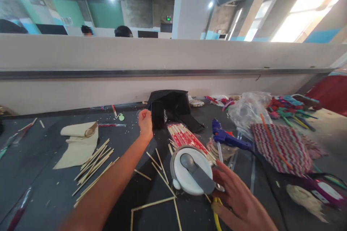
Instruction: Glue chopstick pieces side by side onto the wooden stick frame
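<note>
My left hand [145, 124] reaches forward over the table, its fingers closed at the left edge of an upright black phone [157, 116]. Behind the phone lies a black pouch-like thing [176, 103]. My right hand [235, 195] is beside a cup with a white lid [180, 173] and a grey flap; its fingers are apart, and whether they touch the cup is unclear. Yellow-handled scissors [216, 220] lie by the right thumb, partly hidden. Thin wooden sticks [153, 202] form an angular outline in front of the cup. Packed sticks [187, 137] in a red-and-clear wrapper lie behind it.
A blue glue gun [230, 139] with a cord lies to the right, near a clear plastic bag [249, 106] and zigzag-striped cloth [282, 148]. On the left are loose sticks [94, 160] and beige cloth [78, 144]. A low partition [162, 54] bounds the table's back.
</note>
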`<action>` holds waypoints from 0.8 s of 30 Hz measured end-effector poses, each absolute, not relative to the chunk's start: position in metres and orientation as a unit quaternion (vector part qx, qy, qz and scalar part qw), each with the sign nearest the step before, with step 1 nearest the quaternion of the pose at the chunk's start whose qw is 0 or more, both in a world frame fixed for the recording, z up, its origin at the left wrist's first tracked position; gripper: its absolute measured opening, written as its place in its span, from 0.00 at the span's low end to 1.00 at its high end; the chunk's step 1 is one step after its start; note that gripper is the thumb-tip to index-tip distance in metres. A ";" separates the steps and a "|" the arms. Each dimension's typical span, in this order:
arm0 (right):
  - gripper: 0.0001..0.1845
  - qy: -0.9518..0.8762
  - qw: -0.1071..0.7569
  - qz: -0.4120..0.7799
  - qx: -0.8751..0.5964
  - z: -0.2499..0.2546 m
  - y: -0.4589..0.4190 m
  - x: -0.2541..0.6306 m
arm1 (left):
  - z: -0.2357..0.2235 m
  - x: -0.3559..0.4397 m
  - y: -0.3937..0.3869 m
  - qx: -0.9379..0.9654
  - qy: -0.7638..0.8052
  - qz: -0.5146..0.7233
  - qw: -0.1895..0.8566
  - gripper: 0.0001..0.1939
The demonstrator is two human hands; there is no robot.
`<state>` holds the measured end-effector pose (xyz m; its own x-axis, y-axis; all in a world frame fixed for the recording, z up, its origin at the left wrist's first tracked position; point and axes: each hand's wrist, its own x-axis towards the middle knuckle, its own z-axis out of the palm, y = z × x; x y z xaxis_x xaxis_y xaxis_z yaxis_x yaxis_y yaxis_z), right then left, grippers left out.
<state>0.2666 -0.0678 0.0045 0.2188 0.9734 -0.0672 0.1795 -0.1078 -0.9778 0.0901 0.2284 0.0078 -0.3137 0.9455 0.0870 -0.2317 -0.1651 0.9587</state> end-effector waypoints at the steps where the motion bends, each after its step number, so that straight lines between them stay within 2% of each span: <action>1: 0.46 -0.486 0.475 0.402 -0.614 0.002 -0.066 0.261 | 0.017 0.083 0.214 0.403 0.458 0.656 0.443 0.11; 3: 0.51 -0.513 0.476 0.377 -0.607 -0.003 -0.060 0.250 | 0.041 0.068 0.178 0.491 0.405 0.621 0.457 0.15; 5: 0.53 -0.534 0.486 0.354 -0.595 -0.007 -0.056 0.240 | 0.069 0.055 0.140 0.726 0.246 0.456 0.452 0.23; 8: 0.53 -0.566 0.497 0.308 -0.581 -0.010 -0.051 0.228 | 0.105 0.046 0.096 0.901 0.084 0.284 0.316 0.40; 11: 0.56 -0.574 0.500 0.282 -0.585 -0.014 -0.046 0.220 | 0.123 0.053 0.080 0.965 0.016 0.169 0.199 0.48; 13: 0.55 -0.550 0.515 0.294 -0.588 -0.017 -0.041 0.215 | 0.127 0.064 0.081 0.983 -0.014 0.117 0.144 0.48; 18: 0.44 -0.445 0.607 0.419 -0.507 -0.023 -0.027 0.201 | 0.130 0.085 0.089 0.994 -0.062 0.030 0.089 0.46; 24: 0.41 -0.371 0.660 0.478 -0.446 -0.025 -0.027 0.195 | 0.126 0.082 0.078 0.991 -0.036 0.078 0.101 0.40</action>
<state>0.1952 -0.0265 -0.0252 0.2689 0.9611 0.0631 -0.2998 0.1457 -0.9428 0.0817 0.0777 0.1256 0.9851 -0.0561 0.1628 -0.0879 -0.9768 0.1951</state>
